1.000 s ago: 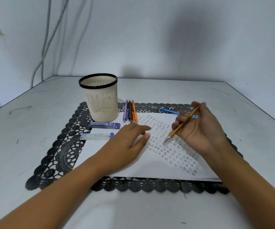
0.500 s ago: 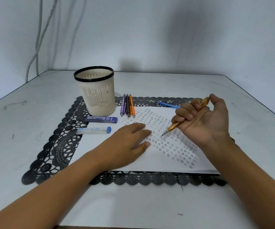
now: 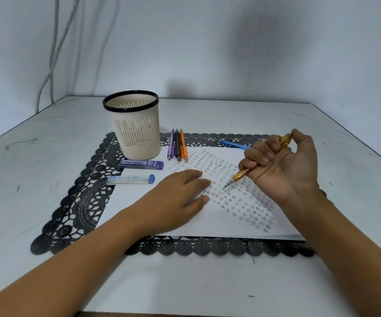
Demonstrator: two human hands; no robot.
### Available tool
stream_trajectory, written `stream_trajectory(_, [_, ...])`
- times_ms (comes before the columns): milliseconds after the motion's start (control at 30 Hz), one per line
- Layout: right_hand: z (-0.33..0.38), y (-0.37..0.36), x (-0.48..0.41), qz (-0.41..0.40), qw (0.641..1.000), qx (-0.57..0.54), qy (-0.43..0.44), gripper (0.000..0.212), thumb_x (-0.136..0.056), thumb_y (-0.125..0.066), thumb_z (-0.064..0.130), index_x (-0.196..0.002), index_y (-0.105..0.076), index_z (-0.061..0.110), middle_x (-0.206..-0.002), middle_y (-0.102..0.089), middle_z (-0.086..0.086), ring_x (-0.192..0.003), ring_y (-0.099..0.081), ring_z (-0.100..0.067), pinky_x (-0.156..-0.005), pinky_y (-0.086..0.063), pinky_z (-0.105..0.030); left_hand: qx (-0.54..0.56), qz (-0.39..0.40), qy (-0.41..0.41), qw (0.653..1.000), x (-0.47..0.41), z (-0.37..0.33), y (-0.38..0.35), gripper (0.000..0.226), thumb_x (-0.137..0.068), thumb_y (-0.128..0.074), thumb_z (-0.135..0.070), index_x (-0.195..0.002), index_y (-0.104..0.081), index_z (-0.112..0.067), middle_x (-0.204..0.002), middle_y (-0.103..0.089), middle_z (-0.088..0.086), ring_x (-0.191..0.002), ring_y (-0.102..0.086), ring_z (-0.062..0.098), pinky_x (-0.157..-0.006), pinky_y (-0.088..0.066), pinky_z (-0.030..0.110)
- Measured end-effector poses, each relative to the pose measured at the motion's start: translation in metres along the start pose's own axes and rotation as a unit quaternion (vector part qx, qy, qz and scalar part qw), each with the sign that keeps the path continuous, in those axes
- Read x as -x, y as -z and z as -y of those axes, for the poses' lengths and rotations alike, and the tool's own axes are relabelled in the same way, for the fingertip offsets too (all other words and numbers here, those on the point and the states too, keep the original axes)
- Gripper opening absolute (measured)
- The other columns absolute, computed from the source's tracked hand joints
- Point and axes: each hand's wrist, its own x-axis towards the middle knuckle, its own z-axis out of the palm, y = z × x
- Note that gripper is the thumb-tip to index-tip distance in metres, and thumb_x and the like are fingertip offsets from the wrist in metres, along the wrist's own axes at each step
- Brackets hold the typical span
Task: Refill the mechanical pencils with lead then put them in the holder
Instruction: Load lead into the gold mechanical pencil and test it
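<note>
My right hand (image 3: 283, 165) grips a gold mechanical pencil (image 3: 244, 173) in a fist, thumb on its top end and tip slanting down just above the paper (image 3: 207, 225). My left hand (image 3: 180, 197) lies flat on the paper, fingers spread, holding nothing. A purple, a dark and an orange pencil (image 3: 177, 147) lie side by side right of the cream holder (image 3: 134, 124), which looks empty. A blue pencil (image 3: 233, 144) lies behind my right hand. Two lead cases, a purple one (image 3: 141, 164) and a clear one with a blue cap (image 3: 130, 179), lie in front of the holder.
A black lace placemat (image 3: 82, 202) lies under the paper on a grey table (image 3: 48, 156). The paper is covered with several small pencilled marks. Grey cables (image 3: 52, 65) hang down the wall at the back left.
My right hand has turned from a writing grip to a fist with the thumb on the pencil's top end. My left hand stays on the paper.
</note>
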Motion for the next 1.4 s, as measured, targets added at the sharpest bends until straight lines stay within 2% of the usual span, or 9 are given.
stream_trajectory(400, [0.000, 0.001, 0.000, -0.005, 1.000, -0.002, 0.003, 0.037, -0.072, -0.040, 0.044, -0.052, -0.033, 0.013, -0.050, -0.025, 0.001, -0.042, -0.026, -0.012, -0.044, -0.031, -0.023, 0.005, -0.011, -0.005, 1.000, 0.000, 0.000, 0.000, 0.043, -0.095, -0.039, -0.039, -0.136, -0.040, -0.025, -0.147, -0.032, -0.002, -0.133, -0.027, 0.010, -0.105, -0.016, 0.015])
stream_trajectory(600, [-0.005, -0.001, 0.001, 0.009, 1.000, 0.008, 0.002, 0.042, -0.079, -0.037, 0.046, -0.053, -0.033, 0.013, -0.051, -0.025, 0.001, -0.044, -0.025, -0.012, -0.046, -0.031, -0.022, 0.110, -0.054, -0.020, 0.992, 0.000, -0.007, 0.003, 0.035, -0.091, -0.044, -0.048, -0.113, -0.059, -0.025, -0.114, -0.057, -0.012, -0.105, -0.049, -0.001, -0.092, -0.038, 0.018])
stream_trajectory(833, [-0.017, -0.008, 0.005, 0.035, 0.999, 0.009, -0.015, 0.047, -0.084, -0.034, 0.050, -0.055, -0.034, 0.013, -0.051, -0.027, 0.000, -0.045, -0.027, -0.012, -0.048, -0.032, -0.023, 0.172, -0.099, -0.010, 0.980, -0.001, -0.013, 0.003, 0.010, -0.089, -0.055, -0.030, -0.090, -0.062, -0.023, -0.091, -0.062, -0.009, -0.086, -0.052, 0.002, -0.077, -0.041, 0.018])
stream_trajectory(967, [-0.020, -0.008, 0.005, 0.024, 0.999, 0.025, -0.004, 0.050, -0.087, -0.034, 0.053, -0.062, -0.043, 0.012, -0.055, -0.037, -0.002, -0.050, -0.038, -0.014, -0.059, -0.039, -0.028, 0.195, -0.115, 0.005, 0.974, 0.000, -0.014, 0.004, 0.004, -0.088, -0.057, -0.025, -0.084, -0.059, -0.025, -0.088, -0.063, -0.006, -0.086, -0.052, 0.001, -0.071, -0.038, 0.009])
stream_trajectory(1033, [-0.020, -0.009, 0.006, 0.022, 0.997, 0.073, 0.000, 0.048, -0.088, -0.037, 0.055, -0.072, -0.052, 0.012, -0.060, -0.049, -0.005, -0.058, -0.051, -0.017, -0.069, -0.045, -0.034, 0.209, -0.126, 0.017, 0.970, 0.000, -0.013, 0.005, 0.005, -0.088, -0.057, -0.023, -0.084, -0.059, -0.025, -0.088, -0.064, -0.007, -0.087, -0.051, -0.001, -0.071, -0.036, 0.005])
stream_trajectory(1100, [-0.018, -0.009, 0.006, 0.025, 0.983, 0.183, -0.001, 0.039, -0.088, -0.042, 0.048, -0.085, -0.056, 0.013, -0.070, -0.057, -0.006, -0.070, -0.058, -0.019, -0.072, -0.048, -0.038, 0.228, -0.139, 0.034, 0.963, 0.000, -0.011, 0.006, 0.005, -0.088, -0.057, -0.023, -0.085, -0.060, -0.024, -0.089, -0.064, -0.008, -0.086, -0.051, -0.003, -0.071, -0.036, 0.003])
stream_trajectory(1233, [-0.014, -0.012, 0.006, 0.047, 0.902, 0.428, -0.027, 0.016, -0.091, -0.052, 0.019, -0.103, -0.058, 0.009, -0.085, -0.061, -0.007, -0.073, -0.060, -0.018, -0.060, -0.051, -0.029, 0.241, -0.169, 0.053, 0.954, -0.002, -0.006, 0.009, 0.005, -0.088, -0.056, -0.025, -0.086, -0.061, -0.024, -0.089, -0.064, -0.006, -0.083, -0.054, 0.000, -0.075, -0.041, 0.012])
stream_trajectory(1333, [-0.011, -0.015, 0.010, 0.081, 0.891, 0.440, -0.078, 0.011, -0.091, -0.052, 0.007, -0.099, -0.058, 0.004, -0.083, -0.066, -0.011, -0.068, -0.066, -0.019, -0.061, -0.056, -0.026, 0.220, -0.177, 0.038, 0.959, -0.001, -0.006, 0.009, 0.003, -0.088, -0.057, -0.024, -0.087, -0.060, -0.024, -0.090, -0.064, -0.006, -0.085, -0.053, 0.000, -0.073, -0.039, 0.008])
stream_trajectory(1400, [-0.005, -0.017, 0.010, 0.084, 0.892, 0.439, -0.068, 0.009, -0.091, -0.050, 0.005, -0.096, -0.058, 0.003, -0.082, -0.068, -0.013, -0.071, -0.069, -0.020, -0.065, -0.057, -0.027, 0.195, -0.166, 0.025, 0.966, 0.000, -0.006, 0.010, 0.009, -0.089, -0.056, -0.026, -0.096, -0.060, -0.023, -0.096, -0.062, -0.006, -0.088, -0.052, -0.002, -0.075, -0.035, 0.003])
